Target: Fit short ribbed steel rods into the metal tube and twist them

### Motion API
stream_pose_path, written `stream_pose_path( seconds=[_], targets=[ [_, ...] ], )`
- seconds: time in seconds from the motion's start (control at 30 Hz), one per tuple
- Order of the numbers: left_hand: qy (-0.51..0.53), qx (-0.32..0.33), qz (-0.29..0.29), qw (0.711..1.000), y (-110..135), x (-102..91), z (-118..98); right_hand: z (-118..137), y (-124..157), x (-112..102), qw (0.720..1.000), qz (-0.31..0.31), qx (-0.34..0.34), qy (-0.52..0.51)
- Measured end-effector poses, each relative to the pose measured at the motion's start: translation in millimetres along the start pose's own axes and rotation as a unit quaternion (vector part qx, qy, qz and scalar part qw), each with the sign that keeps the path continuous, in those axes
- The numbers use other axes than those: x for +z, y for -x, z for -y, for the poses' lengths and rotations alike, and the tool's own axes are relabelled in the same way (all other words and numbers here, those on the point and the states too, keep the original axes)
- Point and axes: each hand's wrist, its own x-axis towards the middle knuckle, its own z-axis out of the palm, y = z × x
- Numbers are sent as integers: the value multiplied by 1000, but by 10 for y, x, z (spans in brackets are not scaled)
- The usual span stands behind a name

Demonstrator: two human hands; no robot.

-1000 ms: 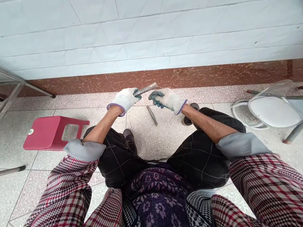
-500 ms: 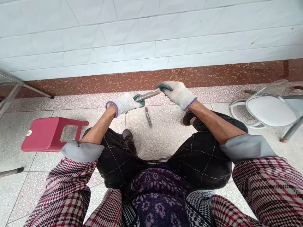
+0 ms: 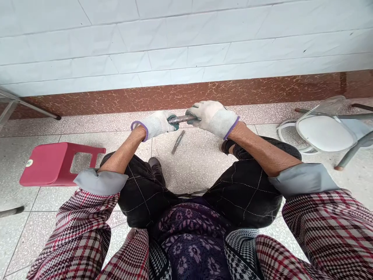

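Note:
Both my hands wear white gloves with dark green palms and purple cuffs. Between them runs a ribbed metallic rod (image 3: 183,118), nearly level, held out in front of my knees. My left hand (image 3: 163,122) is closed around its left end. My right hand (image 3: 208,116) wraps the right end, its fingers over the top. Just below the rod shows a slim, ribbed grey metal piece (image 3: 178,142), slanting down to the left. Whether it joins the rod or hangs free I cannot tell. Both ends of the rod are hidden in the gloves.
On the left stands a red plastic stool (image 3: 48,164). A chair with a white round seat (image 3: 325,134) is at the right. A tiled wall (image 3: 175,35) with a brown marbled skirting (image 3: 171,95) rises ahead. Metal legs (image 3: 40,108) stand at the far left.
My right hand has come down and closed over the rod's right end, leaving less of the rod showing. The slim ribbed piece below has changed its slant from down-right to down-left.

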Motion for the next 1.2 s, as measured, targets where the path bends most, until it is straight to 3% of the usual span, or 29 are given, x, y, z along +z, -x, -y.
stream_pose_path(
  seconds=[0.1, 0.17, 0.3, 0.4, 0.53, 0.7, 0.8, 0.93, 1.07, 1.2],
  targets=[
    [3, 25, 39, 999, -18, -2, -82, 47, -23, 31, 999, 16, 3, 43],
    [-15, 55, 20, 998, -6, -20, -157, 57, -30, 19, 998, 25, 16, 50],
    [-85, 162, -163, 969, 117, -32, -286, -5, -15, -98, 997, 3, 71, 12],
    [-32, 154, -234, 959, 185, 61, -310, -81, 14, -169, 993, -37, 103, -40],
    [191, 90, -183, 960, 111, 239, -306, -119, 39, -174, 984, -74, 120, -112],
    [434, 45, -36, 899, 2, 283, -356, -67, 32, -139, 981, -73, 100, -149],
    [487, 33, 2, 873, -5, 274, -376, -27, 23, -119, 980, -64, 96, -160],
    [501, 36, -12, 865, 38, 248, -380, 11, 33, -121, 969, -70, 78, -222],
    [538, 71, -17, 840, 82, 203, -352, 25, 87, -155, 913, -34, 59, -402],
    [508, 90, -18, 856, 37, 196, -290, -25, 125, -120, 803, 54, 28, -593]
  ],
)
